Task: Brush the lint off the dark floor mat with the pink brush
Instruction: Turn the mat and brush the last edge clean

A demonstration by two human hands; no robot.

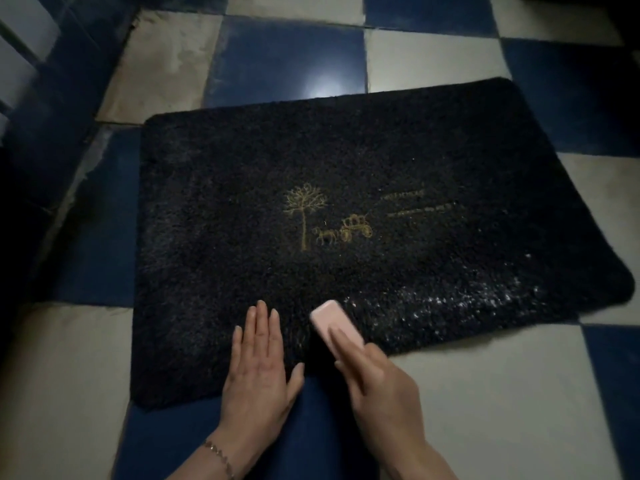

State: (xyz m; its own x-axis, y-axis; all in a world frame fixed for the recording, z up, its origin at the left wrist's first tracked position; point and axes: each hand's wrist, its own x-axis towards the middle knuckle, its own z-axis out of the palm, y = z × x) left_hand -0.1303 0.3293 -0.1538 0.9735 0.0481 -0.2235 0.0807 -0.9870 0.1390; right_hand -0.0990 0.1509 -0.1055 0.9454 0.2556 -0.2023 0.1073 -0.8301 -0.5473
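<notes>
A dark shaggy floor mat with a gold tree and carriage design lies on the checkered tile floor. White lint specks cover its near right part. My right hand grips the pink brush, which sits on the mat near its front edge, just left of the lint. The hand is blurred by motion. My left hand lies flat on the mat's front edge with fingers straight, pressing it down, a little to the left of the brush.
Blue and white floor tiles surround the mat. A dark wall or piece of furniture rises at the far left. A bracelet is on my left wrist.
</notes>
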